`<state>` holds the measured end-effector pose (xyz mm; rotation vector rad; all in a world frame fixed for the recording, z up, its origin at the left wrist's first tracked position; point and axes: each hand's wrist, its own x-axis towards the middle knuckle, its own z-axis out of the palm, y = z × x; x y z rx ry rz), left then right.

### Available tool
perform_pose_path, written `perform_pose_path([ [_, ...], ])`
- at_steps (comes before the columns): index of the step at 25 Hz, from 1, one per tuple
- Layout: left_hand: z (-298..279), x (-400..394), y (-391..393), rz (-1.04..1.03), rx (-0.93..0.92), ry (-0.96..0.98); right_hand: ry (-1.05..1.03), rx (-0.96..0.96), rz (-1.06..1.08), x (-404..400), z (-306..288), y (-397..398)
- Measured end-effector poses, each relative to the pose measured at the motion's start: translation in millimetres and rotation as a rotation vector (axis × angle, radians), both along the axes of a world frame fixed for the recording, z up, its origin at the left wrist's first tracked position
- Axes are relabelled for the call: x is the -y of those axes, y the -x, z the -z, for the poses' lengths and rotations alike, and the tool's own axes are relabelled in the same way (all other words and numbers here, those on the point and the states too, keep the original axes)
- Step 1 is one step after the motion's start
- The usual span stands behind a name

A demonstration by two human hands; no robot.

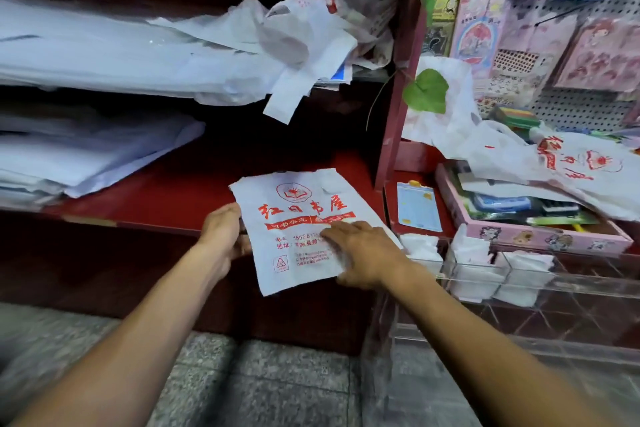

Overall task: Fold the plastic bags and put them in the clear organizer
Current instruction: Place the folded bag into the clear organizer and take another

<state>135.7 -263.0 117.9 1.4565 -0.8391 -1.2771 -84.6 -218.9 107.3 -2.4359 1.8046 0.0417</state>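
I have a red shelf (166, 198) in front of me, stacked at the left with flat white sheets (86, 55), and a loose heap of bags (311, 28) on the level above. To the right sits the clear organizer (519, 279), its compartments already holding folded white bags (420, 248), with more unfolded bags (554, 163) draped over the pink tray (540, 236) behind it.

The bag (294, 229) I'm working lies on the shelf's front edge, printed side up, its lower part overhanging the edge. My left hand (223, 232) grips its left edge, fingers curled underneath and thumb on top. My right hand (360, 253) lies flat on the lower right of the bag, fingers straight, pressing it down.

I judge this to be the smoothing step before the first fold. To do it well I'd slide the bag fully onto the shelf, press the air out toward the open end, then fold along its length with edges matched, creasing firmly so the thin plastic doesn't spring open before it reaches a compartment.
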Motion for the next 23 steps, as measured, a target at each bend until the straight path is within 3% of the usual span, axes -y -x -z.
perform_pose_path([
  [2, 6, 11, -9, -0.048, 0.106, 0.035, -0.008, -0.087, 0.012, 7, 6, -6],
  [5, 14, 17, -16, 0.010, 0.610, 0.258, 0.057, -0.173, 0.022, 13, 10, -8],
  [7, 17, 16, -17, 0.269, 0.874, 0.408, 0.103, -0.147, 0.020, 15, 11, -10],
  [11, 23, 13, -26, 0.955, 1.120, 0.393, 0.148, 0.077, 0.031, 18, 7, 3],
  [14, 35, 20, -36, 0.912, 1.350, 0.449, 0.067, 0.100, 0.085, 16, 2, 17],
  [17, 44, 30, -46, 0.645, 1.030, 0.662, -0.145, 0.438, 0.117, 17, -14, 22],
  [19, 40, 31, -47, 0.523, 0.786, 0.599, -0.216, 0.634, 0.121, 19, -24, 22],
  [21, 32, 28, -45, 0.423, 0.564, 0.502, -0.276, 0.611, 0.062, 18, -30, 17],
  [23, 23, 22, -45, 0.296, 0.322, 0.426, -0.302, 0.414, 0.051, 18, -29, 14],
])
